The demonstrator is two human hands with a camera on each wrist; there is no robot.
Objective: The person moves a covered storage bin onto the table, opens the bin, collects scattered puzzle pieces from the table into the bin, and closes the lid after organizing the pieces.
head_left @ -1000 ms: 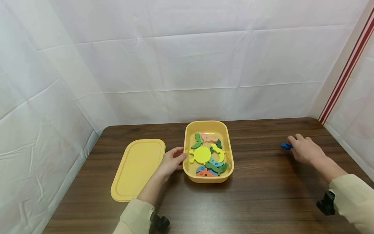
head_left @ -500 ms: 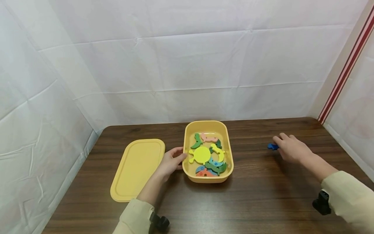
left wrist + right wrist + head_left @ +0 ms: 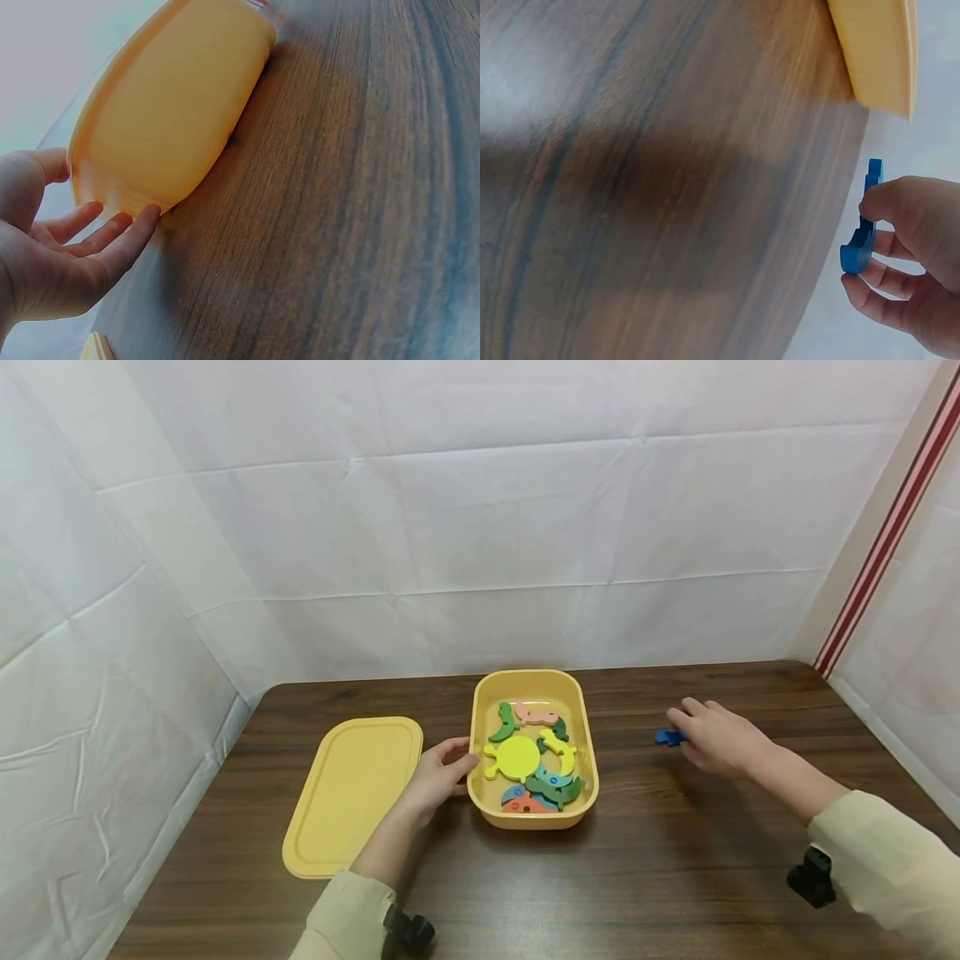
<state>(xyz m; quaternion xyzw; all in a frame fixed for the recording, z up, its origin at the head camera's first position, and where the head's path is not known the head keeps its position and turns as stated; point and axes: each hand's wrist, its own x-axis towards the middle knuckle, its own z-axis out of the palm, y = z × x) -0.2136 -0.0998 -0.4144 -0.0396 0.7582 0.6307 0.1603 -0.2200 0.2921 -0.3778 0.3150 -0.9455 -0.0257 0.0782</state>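
Note:
My left hand holds the side of a yellow plastic box, thumb at the rim and fingertips against the outer wall, as the left wrist view also shows. Inside the box lie several flat animal-shaped pieces: a yellow turtle, a green piece, a pink piece, a curved yellow piece and an orange piece among them. To the right of the box, my right hand pinches a small blue piece between thumb and fingers, above the table. Its exact shape is partly hidden by the fingers.
A flat yellow lid lies on the dark wooden table, left of the box. White cloth hangs behind the table and at both sides. A red-striped strip runs down the right corner.
My right hand has moved left across the table toward the box, carrying the blue piece. The left hand, the box and the lid stay in place.

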